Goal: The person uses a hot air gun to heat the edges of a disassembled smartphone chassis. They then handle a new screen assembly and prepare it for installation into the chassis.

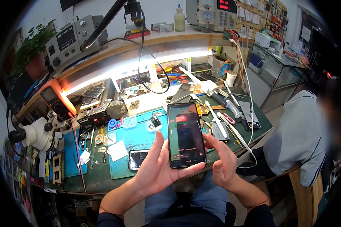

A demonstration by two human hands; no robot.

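A dark smartphone (186,132) with its screen lit is held upright over the front edge of the bench. My left hand (155,162) cradles it from below and the left, thumb along its side and little finger under the bottom edge. At the phone's right edge is my right hand (222,160), its fingers bent and close to the side; whether they touch it I cannot tell. Behind my left hand a second phone (137,159) lies on the blue work mat (121,169). Small clear plastic boxes (129,121) sit farther back on the mat.
An orange multimeter (55,99) and a white microscope part (38,134) stand at the left. Tools, a syringe (233,109) and white cables crowd the right side. A black cable (155,60) hangs over the back. A seated person (293,132) is at the right.
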